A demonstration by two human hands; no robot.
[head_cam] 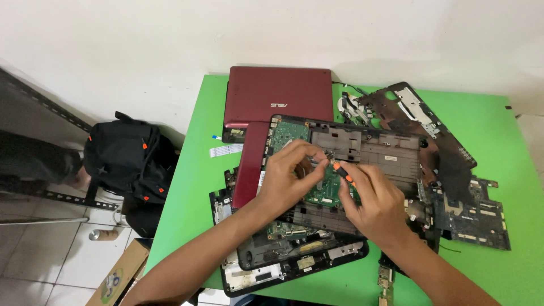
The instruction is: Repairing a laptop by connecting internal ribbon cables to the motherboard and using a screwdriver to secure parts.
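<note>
Screwdriver [341, 170] pinched in right hand [371, 204]; left hand [289, 173] grips chassis [368, 150] on green table [498, 130], red laptop [277, 96] behind, backpack [127, 156] on tiled floor.

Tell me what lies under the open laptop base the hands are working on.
Under the base lie a dark red laptop lid at its left edge and black casings stacked at the near side. The middle of that stack is covered by the base and both hands.

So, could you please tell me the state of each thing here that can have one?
Red laptop: lid shut, lying flat.
Laptop base: opened, green board bared.
Screwdriver: held in right hand.
Left hand: fingers pinched above the board.
Backpack: zipped shut, on floor.
</note>
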